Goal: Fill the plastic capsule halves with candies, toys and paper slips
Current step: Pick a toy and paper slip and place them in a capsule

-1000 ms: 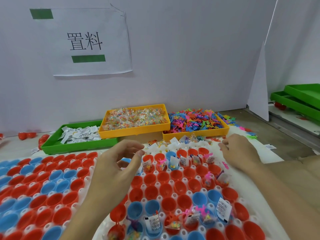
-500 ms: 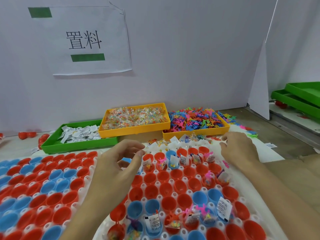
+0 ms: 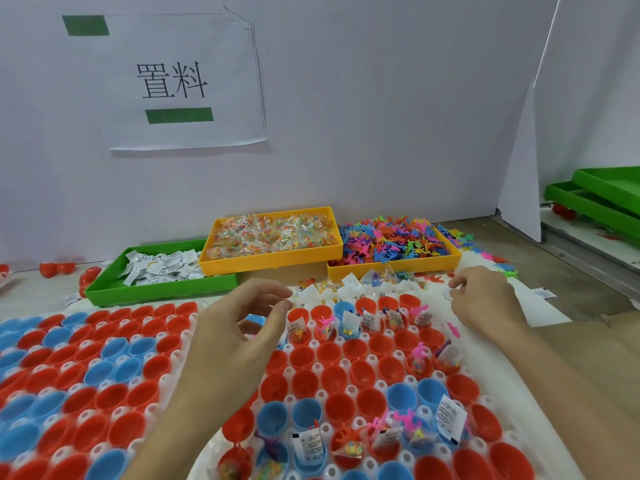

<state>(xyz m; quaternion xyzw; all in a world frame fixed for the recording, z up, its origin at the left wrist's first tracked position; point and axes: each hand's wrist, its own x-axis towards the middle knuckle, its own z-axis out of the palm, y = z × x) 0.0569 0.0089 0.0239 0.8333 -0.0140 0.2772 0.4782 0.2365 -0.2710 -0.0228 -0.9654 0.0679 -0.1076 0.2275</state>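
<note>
A white holder tray (image 3: 375, 359) in front of me carries rows of red and blue capsule halves. Several in the far row (image 3: 348, 323) and the near row (image 3: 388, 439) hold candy, a toy and a paper slip. My left hand (image 3: 239, 334) hovers over the tray's far left part, thumb and forefinger curved a little apart with nothing visible between them. My right hand (image 3: 485, 299) hangs curled by the tray's far right corner, knuckles toward me, its fingertips hidden. A small pile of loose candies, toys and slips (image 3: 363, 282) lies between the two hands.
At the back stand a green tray of paper slips (image 3: 156, 293), a yellow tray of wrapped candies (image 3: 270, 264) and a yellow tray of coloured toys (image 3: 391, 272). A second holder of empty halves (image 3: 86, 375) sits at left. Stacked green trays (image 3: 606, 199) are at far right.
My right hand has drifted slightly away from me toward the loose pile. The left hand has barely moved.
</note>
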